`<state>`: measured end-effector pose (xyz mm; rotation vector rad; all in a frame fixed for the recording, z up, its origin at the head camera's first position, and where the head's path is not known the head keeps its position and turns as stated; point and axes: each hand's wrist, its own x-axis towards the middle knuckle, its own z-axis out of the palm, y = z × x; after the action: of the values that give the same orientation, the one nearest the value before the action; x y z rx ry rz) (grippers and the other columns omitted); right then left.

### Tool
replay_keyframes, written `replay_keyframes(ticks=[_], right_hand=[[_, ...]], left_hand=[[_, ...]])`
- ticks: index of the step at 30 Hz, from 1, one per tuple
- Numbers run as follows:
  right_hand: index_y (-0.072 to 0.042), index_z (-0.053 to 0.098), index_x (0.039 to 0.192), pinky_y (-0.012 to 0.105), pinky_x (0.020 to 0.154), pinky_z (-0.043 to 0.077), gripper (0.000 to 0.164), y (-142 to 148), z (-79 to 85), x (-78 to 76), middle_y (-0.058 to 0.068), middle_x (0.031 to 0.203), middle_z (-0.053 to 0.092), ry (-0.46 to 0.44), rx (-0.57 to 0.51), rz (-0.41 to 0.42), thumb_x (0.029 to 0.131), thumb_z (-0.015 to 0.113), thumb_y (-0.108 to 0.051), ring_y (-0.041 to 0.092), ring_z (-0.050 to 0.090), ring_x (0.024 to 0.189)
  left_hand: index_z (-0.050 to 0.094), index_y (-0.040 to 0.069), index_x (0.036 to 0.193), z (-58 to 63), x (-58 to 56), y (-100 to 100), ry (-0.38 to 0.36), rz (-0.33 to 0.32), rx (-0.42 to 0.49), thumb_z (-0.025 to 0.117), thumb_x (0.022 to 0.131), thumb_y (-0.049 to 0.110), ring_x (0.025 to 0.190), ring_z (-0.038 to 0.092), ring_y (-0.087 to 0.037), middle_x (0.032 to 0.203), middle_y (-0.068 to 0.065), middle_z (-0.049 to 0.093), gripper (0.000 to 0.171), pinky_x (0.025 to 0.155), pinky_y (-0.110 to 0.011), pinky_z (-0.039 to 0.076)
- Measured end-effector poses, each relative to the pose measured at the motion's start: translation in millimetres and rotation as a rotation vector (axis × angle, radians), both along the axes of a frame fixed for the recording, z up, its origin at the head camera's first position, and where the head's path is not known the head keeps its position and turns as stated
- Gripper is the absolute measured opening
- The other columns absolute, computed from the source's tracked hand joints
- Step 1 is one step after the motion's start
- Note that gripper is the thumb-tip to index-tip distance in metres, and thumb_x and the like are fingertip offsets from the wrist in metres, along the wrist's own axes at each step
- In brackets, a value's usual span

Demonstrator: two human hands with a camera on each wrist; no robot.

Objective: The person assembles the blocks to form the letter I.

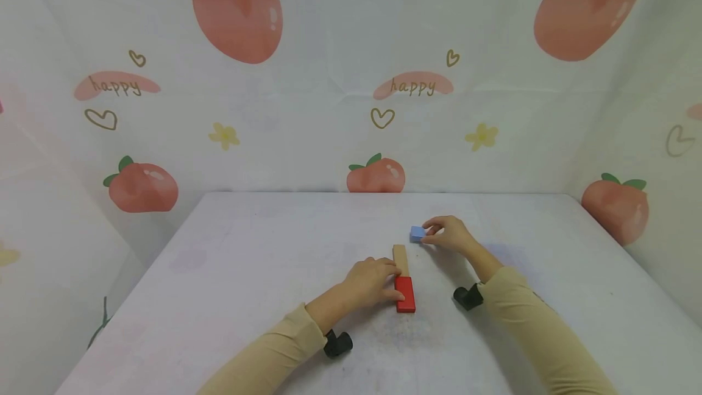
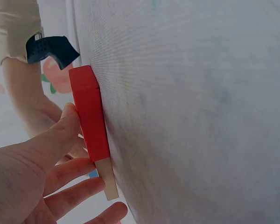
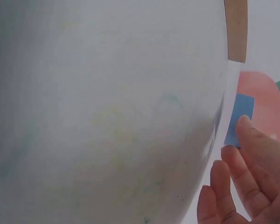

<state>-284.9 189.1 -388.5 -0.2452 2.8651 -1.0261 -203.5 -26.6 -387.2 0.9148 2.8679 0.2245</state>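
Observation:
A red rectangular block [image 1: 405, 295] lies end to end with a plain wooden block [image 1: 401, 259], the wooden one on the far side. My left hand [image 1: 370, 284] is at their left side. In the left wrist view its thumb touches the red block [image 2: 89, 116], and its extended fingers lie along the wooden block [image 2: 107, 179]. Beyond the wooden block's far end, my right hand [image 1: 451, 235] pinches a small light blue block [image 1: 417, 234] between thumb and fingers. Whether the blue block rests on the table or hangs just above it, I cannot tell.
The white tabletop [image 1: 263, 242] reaches back to a hanging cloth [image 1: 318, 108] printed with peaches, hearts and flowers. Black wrist mounts sit at the left cuff [image 1: 338, 344] and the right cuff [image 1: 468, 297]. A thin dark cord [image 1: 102, 322] shows beside the table's left edge.

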Motion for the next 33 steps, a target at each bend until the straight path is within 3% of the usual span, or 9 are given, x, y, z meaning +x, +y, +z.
replay_keyframes(ticks=[8,27,33], right_hand=[[0.002,0.064,0.11,0.022,0.063,0.038,0.035,-4.6,-3.5,-1.7,0.014,0.088,0.065,-0.01,-0.005,-0.012,0.08,0.071,-0.015,0.018,0.051,0.079],[0.005,0.065,0.105,0.021,0.063,0.038,0.033,-12.9,-3.8,-0.8,0.018,0.083,0.068,0.083,-0.032,0.056,0.077,0.073,-0.011,0.021,0.054,0.078],[0.005,0.065,0.106,0.022,0.063,0.038,0.033,-15.2,-3.2,-1.9,0.018,0.085,0.068,0.061,-0.026,0.048,0.078,0.072,-0.011,0.023,0.054,0.08]], left_hand=[[0.062,0.019,0.123,-1.3,1.1,-1.0,-0.006,0.0,-0.005,0.067,0.082,0.045,0.12,0.054,-0.015,0.129,0.002,0.06,0.048,0.097,-0.032,0.047],[0.063,0.018,0.122,-3.4,0.9,-1.0,0.001,-0.005,-0.02,0.066,0.082,0.046,0.122,0.053,-0.013,0.129,0.002,0.059,0.049,0.101,-0.033,0.044],[0.063,0.018,0.121,-2.7,0.8,-1.3,0.014,-0.013,-0.022,0.066,0.082,0.046,0.121,0.054,-0.013,0.128,0.002,0.06,0.048,0.099,-0.031,0.046]])
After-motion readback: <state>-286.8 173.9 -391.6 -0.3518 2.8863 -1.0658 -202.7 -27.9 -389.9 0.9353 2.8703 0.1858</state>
